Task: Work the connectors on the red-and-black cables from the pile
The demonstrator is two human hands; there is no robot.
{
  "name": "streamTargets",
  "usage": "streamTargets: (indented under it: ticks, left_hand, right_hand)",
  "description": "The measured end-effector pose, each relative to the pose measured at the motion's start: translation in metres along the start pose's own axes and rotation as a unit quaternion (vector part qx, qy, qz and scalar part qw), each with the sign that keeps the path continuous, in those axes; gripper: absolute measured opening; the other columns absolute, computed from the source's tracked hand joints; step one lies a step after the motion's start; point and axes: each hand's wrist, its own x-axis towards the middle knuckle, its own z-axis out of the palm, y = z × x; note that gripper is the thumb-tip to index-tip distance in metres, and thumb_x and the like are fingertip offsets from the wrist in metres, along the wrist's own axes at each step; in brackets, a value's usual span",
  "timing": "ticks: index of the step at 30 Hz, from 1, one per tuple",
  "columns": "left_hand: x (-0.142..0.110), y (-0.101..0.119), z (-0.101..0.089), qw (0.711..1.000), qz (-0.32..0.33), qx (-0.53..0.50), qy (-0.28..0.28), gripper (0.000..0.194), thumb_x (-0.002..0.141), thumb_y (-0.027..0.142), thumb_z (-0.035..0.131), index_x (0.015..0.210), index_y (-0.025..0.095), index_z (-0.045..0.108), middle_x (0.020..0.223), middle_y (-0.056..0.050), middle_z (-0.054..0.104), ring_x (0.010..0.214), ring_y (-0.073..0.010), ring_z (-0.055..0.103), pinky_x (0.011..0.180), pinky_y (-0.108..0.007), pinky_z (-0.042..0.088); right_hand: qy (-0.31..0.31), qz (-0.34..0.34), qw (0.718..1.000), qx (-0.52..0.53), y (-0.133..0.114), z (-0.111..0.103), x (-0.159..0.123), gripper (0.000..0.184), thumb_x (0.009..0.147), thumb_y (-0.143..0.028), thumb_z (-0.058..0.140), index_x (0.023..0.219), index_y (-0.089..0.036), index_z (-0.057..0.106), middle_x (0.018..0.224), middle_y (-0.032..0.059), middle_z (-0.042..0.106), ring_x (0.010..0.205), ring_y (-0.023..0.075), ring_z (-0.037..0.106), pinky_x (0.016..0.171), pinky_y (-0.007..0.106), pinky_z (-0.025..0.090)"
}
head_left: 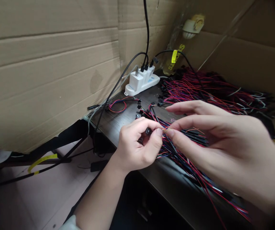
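Right hand (225, 150) closest to lens, big and blurred at lower right, above front edge of desk (171, 185). Thumb and forefinger pinched on thin wire end (167, 130); index finger stretched out flat above, pointing left. Grip clenched on wire.

Left hand (137, 143) just beside it, over front edge of desk, fingertips nearly touching those of right. Thumb and forefinger closed around small black connector (148, 131); grip grasping connector. Wire end meets connector between the two grips; whether seated inside, cannot tell.

Bundle of red, blue and black wires (185, 150) under both hands, running along front edge toward right corner. Bigger heap of same wires (214, 89) well behind, filling back right of desk, black plugs on their ends facing left.

Small coil of red and blue wire (118, 105) near left edge, apart from heaps. White power strip (142, 83) at back left corner, white chargers plugged in, black cables (147, 32) rising from them. Cardboard wall (43, 64) around back and left. Yellow tag (174, 56) on one cable near back. Yellow tape (41, 161) on floor, lower left.
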Motion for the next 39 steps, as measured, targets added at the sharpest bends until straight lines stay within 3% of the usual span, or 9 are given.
streamTargets:
  ticks: [5,9,14,19,25,31,35,39]
  left_hand:
    - [0.001,0.001,0.0,0.999,-0.029,-0.016,-0.008,0.01,0.091,0.024,0.068,0.084,0.017,0.07,0.069,0.001,0.063,0.057,-0.0071,0.052,0.051,-0.02,0.04]
    - [0.002,0.003,0.0,0.998,-0.049,-0.033,-0.013,0.014,0.091,0.027,0.068,0.082,0.017,0.07,0.064,0.002,0.062,0.051,-0.006,0.05,0.046,-0.018,0.038]
    - [0.002,0.004,-0.001,0.997,-0.066,-0.044,-0.023,0.016,0.092,0.027,0.067,0.08,0.016,0.069,0.064,0.002,0.062,0.052,-0.006,0.05,0.048,-0.018,0.039]
    - [0.004,0.005,-0.002,0.994,-0.098,-0.035,-0.021,0.023,0.092,0.032,0.067,0.076,0.017,0.069,0.06,0.003,0.058,0.052,-0.0066,0.048,0.049,-0.019,0.038]
    - [0.006,0.005,-0.003,0.992,-0.122,-0.031,-0.026,0.023,0.092,0.032,0.067,0.073,0.017,0.067,0.06,0.004,0.054,0.054,-0.0061,0.046,0.051,-0.018,0.037]
    - [0.006,0.004,-0.003,0.992,-0.123,-0.01,-0.023,0.024,0.091,0.033,0.068,0.073,0.018,0.067,0.06,0.004,0.054,0.056,-0.0066,0.047,0.053,-0.018,0.037]
    - [0.007,0.003,-0.003,0.992,-0.12,-0.016,-0.025,0.024,0.091,0.034,0.068,0.074,0.017,0.068,0.062,0.003,0.056,0.057,-0.007,0.048,0.054,-0.019,0.038]
    - [0.006,0.003,-0.002,0.993,-0.117,-0.023,-0.025,0.024,0.091,0.034,0.069,0.074,0.017,0.068,0.061,0.003,0.055,0.056,-0.0068,0.048,0.052,-0.019,0.037]
  right_hand:
    - [0.009,-0.024,1.0,-0.008,0.013,-0.015,0.001,0.019,0.079,-0.021,0.079,0.097,-0.028,0.077,0.116,0.0001,0.074,0.101,0.0237,0.073,0.081,0.036,0.061]
    - [-0.029,-0.034,0.999,-0.01,0.015,-0.019,0.004,0.036,0.082,-0.028,0.078,0.117,-0.023,0.073,0.105,0.0019,0.077,0.085,0.0188,0.073,0.078,0.031,0.061]
    - [-0.13,-0.031,0.991,0.007,0.011,-0.015,0.01,0.011,0.09,-0.027,0.071,0.099,-0.023,0.076,0.086,-0.0027,0.076,0.069,0.01,0.069,0.06,0.018,0.054]
    - [-0.127,0.005,0.991,0.032,0.007,-0.015,0.011,0.009,0.092,-0.025,0.068,0.087,-0.024,0.075,0.063,-0.0055,0.066,0.058,0.0082,0.061,0.054,0.017,0.048]
    - [-0.114,0.005,0.993,0.024,0.003,-0.013,0.011,0.007,0.088,-0.023,0.07,0.085,-0.023,0.076,0.07,-0.0076,0.071,0.055,0.0047,0.059,0.054,0.015,0.047]
    - [-0.099,-0.004,0.995,0.014,0.002,-0.006,0.005,0.008,0.088,-0.023,0.072,0.091,-0.019,0.078,0.079,-0.0034,0.075,0.066,0.0072,0.065,0.061,0.019,0.049]
    - [-0.095,-0.09,0.991,-0.041,0.004,-0.006,0.004,0.011,0.093,-0.017,0.065,0.095,-0.017,0.076,0.082,0.0009,0.072,0.073,0.0113,0.063,0.07,0.026,0.049]
    - [-0.08,-0.195,0.968,-0.135,0.009,-0.006,0.006,0.013,0.096,-0.015,0.062,0.09,-0.017,0.072,0.08,0.0029,0.069,0.076,0.0153,0.061,0.081,0.035,0.05]
